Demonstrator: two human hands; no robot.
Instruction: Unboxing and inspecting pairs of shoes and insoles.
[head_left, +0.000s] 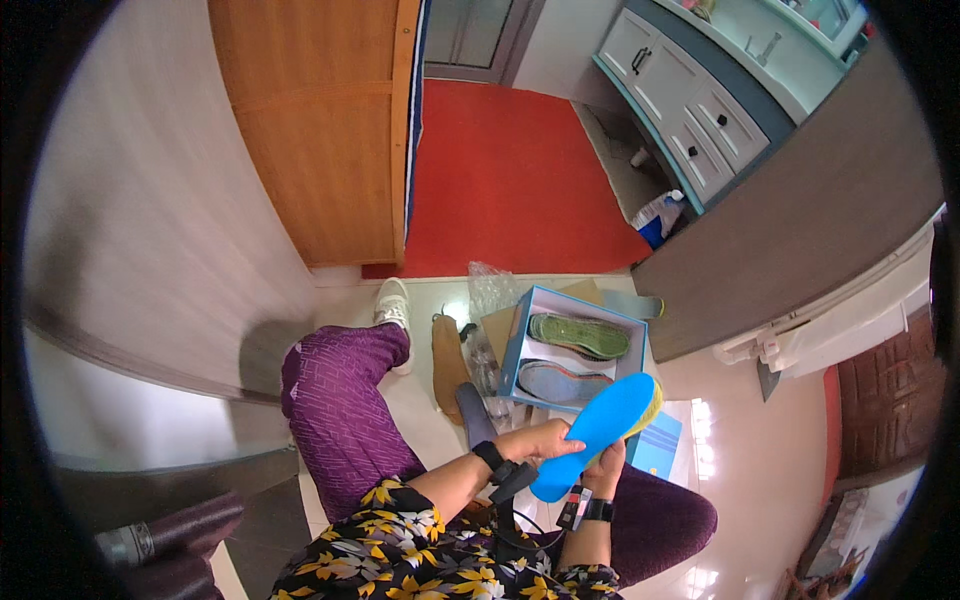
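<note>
A bright blue shoe insole (611, 420) is held slantwise in front of me, over my lap. My left hand (547, 441) pinches its left edge, thumb on top. From the lower right, my right hand (606, 466) grips its other edge. A yellow insole (652, 414) shows behind the blue one, mostly covered by it; which hand bears it I cannot tell. Just beyond, an open blue shoebox (510, 364) contains green insoles (577, 335) and a grey insole (562, 381) with an orange edge line.
On the tiled floor left of the box lie a brown insole (448, 364) and a dark grey insole (474, 415). Clear plastic wrap (491, 286) and cardboard (496, 330) are by the box. A blue box lid (658, 448) sits right. Wooden panels (315, 150) and a red mat (502, 180) are farther off.
</note>
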